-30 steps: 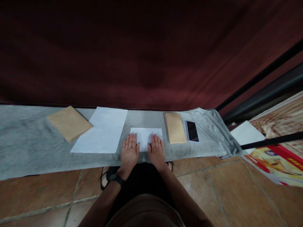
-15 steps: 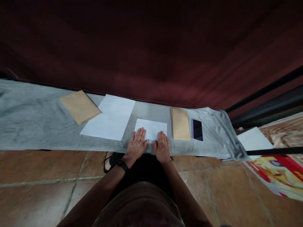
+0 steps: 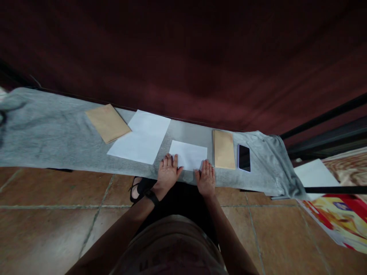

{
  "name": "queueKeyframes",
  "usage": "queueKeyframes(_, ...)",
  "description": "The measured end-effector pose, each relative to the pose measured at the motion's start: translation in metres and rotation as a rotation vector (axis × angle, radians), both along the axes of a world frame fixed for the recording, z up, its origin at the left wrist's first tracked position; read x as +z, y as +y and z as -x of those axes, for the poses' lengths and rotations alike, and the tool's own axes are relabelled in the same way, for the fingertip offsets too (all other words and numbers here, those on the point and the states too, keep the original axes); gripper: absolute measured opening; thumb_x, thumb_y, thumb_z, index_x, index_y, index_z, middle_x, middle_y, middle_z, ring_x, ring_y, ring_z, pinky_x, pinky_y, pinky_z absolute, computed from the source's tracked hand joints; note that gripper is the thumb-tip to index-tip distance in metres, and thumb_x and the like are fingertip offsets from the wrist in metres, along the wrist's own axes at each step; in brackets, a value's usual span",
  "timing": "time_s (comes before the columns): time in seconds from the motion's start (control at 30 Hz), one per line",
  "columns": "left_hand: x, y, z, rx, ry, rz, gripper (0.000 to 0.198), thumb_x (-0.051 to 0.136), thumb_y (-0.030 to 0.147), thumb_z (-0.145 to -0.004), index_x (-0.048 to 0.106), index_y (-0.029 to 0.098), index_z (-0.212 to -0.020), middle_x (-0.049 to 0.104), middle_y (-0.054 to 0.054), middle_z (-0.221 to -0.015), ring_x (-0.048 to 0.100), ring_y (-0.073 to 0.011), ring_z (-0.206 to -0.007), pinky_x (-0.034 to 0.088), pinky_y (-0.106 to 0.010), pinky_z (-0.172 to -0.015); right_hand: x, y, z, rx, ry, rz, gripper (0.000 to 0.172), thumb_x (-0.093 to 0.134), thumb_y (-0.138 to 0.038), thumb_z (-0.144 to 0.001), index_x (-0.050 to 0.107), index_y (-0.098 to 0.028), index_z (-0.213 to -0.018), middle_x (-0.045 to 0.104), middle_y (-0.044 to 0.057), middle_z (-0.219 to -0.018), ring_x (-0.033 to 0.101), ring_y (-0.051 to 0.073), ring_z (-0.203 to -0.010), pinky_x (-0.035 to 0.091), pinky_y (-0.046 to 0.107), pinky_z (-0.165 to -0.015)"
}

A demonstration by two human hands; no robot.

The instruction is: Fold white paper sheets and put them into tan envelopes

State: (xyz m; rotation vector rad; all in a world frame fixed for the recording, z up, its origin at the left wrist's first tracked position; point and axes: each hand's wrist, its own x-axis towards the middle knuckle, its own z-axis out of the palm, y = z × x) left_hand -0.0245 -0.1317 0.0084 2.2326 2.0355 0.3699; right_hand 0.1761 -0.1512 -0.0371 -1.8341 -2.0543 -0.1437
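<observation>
A small white sheet of paper (image 3: 188,154), perhaps folded, lies flat on the grey cloth in front of me. My left hand (image 3: 168,170) rests at its near left corner, fingers stretched out and thumb pointing inward. At the near right corner lies my right hand (image 3: 206,178), flat with its fingers extended. Neither hand grips anything. Just left of the small sheet is a larger white sheet (image 3: 142,139). A brown envelope (image 3: 108,124) overlaps that sheet's left edge. To the right of my right hand lies another brown envelope or stack of them (image 3: 224,151).
A phone (image 3: 244,158) with a dark screen lies right of the right-hand envelope. Grey cloth (image 3: 57,133) covers the long narrow surface. A dark red curtain (image 3: 183,76) hangs behind it. Black bars (image 3: 335,190), a white panel (image 3: 317,173) and a colourful printed box (image 3: 341,217) are at right.
My hands have moved apart, from the middle of the small sheet out to its near corners, and more of the paper shows. The view has shifted and tilted slightly.
</observation>
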Motion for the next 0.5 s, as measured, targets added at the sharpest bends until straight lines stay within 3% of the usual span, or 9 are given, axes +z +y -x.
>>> queueKeyframes(0.1,0.007,0.002,-0.003,0.006,-0.002,0.015,0.061,0.042,0.043,-0.099,0.042,0.01,-0.151,0.047,-0.026,-0.15,0.049,-0.0418,-0.132,0.04,-0.056,-0.104,0.001,0.0,0.001,-0.009,-0.009,0.001,0.065,0.032,-0.044,-0.107,0.027,-0.004,-0.158,0.039,0.023,-0.158,0.036,0.033,-0.147,0.031,0.052,-0.117)
queueKeyframes(0.3,0.02,0.022,0.002,0.241,-0.15,0.053,0.062,0.05,0.036,-0.092,0.045,0.004,-0.146,0.061,-0.025,-0.129,0.058,-0.038,-0.118,0.047,-0.05,-0.097,0.003,0.001,0.001,-0.023,-0.011,0.021,0.064,0.033,-0.044,-0.107,0.03,-0.004,-0.157,0.04,0.022,-0.157,0.037,0.032,-0.146,0.031,0.051,-0.118)
queueKeyframes(0.37,0.022,0.034,0.009,0.316,-0.288,0.116,0.063,0.056,0.036,-0.089,0.047,0.007,-0.144,0.065,-0.023,-0.123,0.063,-0.0349,-0.113,0.049,-0.046,-0.095,0.003,0.002,0.001,-0.028,-0.009,0.03,0.064,0.033,-0.044,-0.107,0.031,-0.004,-0.156,0.039,0.022,-0.157,0.037,0.031,-0.147,0.03,0.051,-0.118)
queueKeyframes(0.5,0.023,0.051,0.02,0.457,-0.806,0.266,0.055,0.068,0.03,-0.077,0.058,0.014,-0.129,0.074,-0.011,-0.098,0.07,-0.0273,-0.091,0.052,-0.038,-0.083,0.005,0.0,0.001,-0.031,0.013,0.031,0.061,0.035,-0.041,-0.106,0.034,-0.003,-0.155,0.04,0.023,-0.157,0.037,0.03,-0.147,0.029,0.05,-0.12)
